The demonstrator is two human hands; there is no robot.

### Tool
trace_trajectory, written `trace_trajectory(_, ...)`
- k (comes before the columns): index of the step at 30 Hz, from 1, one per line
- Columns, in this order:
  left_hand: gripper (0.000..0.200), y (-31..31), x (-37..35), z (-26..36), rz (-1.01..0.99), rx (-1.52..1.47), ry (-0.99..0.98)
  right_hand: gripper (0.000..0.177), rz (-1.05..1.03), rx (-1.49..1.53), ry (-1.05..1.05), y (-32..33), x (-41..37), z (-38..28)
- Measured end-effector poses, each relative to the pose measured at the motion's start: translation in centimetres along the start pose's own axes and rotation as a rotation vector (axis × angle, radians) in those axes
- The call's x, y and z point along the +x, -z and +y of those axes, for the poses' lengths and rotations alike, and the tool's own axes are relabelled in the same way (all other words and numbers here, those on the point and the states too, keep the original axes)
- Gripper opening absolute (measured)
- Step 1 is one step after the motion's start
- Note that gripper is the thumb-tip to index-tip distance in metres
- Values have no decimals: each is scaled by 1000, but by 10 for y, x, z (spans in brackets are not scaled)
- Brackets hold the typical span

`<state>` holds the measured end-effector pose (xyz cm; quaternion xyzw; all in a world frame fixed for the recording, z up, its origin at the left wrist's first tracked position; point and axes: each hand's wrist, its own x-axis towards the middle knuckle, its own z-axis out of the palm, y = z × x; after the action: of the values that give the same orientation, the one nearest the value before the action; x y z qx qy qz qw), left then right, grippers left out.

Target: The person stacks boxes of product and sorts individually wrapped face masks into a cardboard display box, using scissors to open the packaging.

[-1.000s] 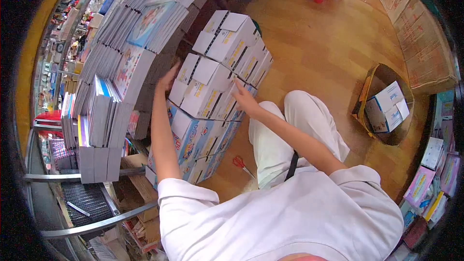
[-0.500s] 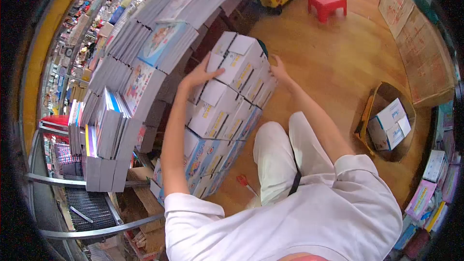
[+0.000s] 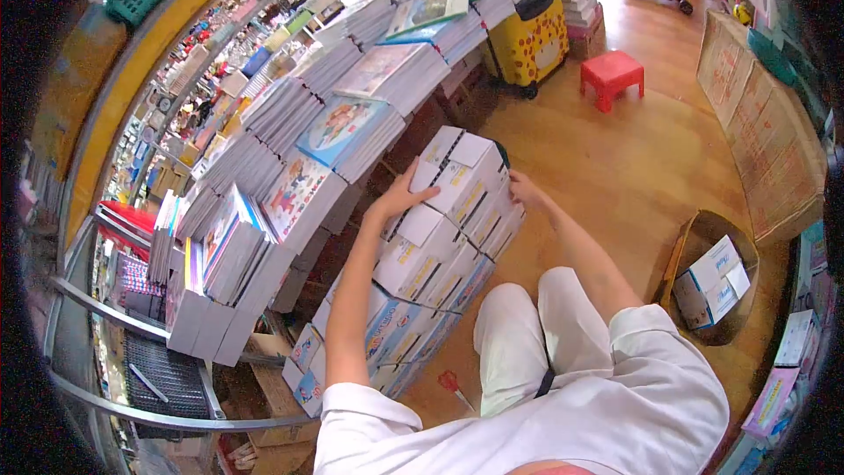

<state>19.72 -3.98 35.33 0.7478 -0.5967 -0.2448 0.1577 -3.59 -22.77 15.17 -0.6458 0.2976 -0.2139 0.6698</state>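
Note:
A stack of white cardboard boxes (image 3: 418, 251) with yellow and blue print stands on the floor in front of me. My left hand (image 3: 403, 196) grips the left side of the far upper white box (image 3: 457, 171), its thumb lying over the top and its other fingers along the side. On the opposite side, my right hand (image 3: 526, 191) is closed at the edge of the same box; its fingertips are partly hidden. Lower in the stack are blue-printed boxes (image 3: 391, 321).
Piled books (image 3: 352, 127) fill a table on the left. A red stool (image 3: 612, 77) and a yellow giraffe-pattern suitcase (image 3: 536, 40) stand ahead. To the right, an open carton (image 3: 681, 255) holds a white-blue box, near a leaning cardboard sheet (image 3: 756, 132). Red-handled scissors (image 3: 450, 383) lie by my knee.
My view has tilted up, so the stack and both hands appear lower and a yellow scooter shows at the back. Both hands stay at the same white box.

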Motion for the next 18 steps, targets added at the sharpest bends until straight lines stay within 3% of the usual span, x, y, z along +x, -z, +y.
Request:
trace_trajectory(2, 110, -3, -3, 3, 53, 12, 0, 53, -27, -31, 82, 2, 0, 9)
trace_trajectory(5, 102, -14, -11, 8, 253, 293, 60, 63, 75, -87, 198, -1, -1, 52)
trace_trajectory(8, 82, -32, -51, 45, 589, 344, -141, 70, 325, -302, 246, 7, -48, 89)
trace_trajectory(11, 62, -61, -110, 109, 796, 39, -355, 67, 353, -191, 208, 33, -122, 161)
trace_trajectory(14, 53, -122, -170, 130, 762, -99, -402, 62, 418, 140, 57, 43, -215, 120)
trace_trajectory(18, 56, -204, -216, 117, 709, -349, -285, 57, 422, 334, 140, 13, -294, 4)
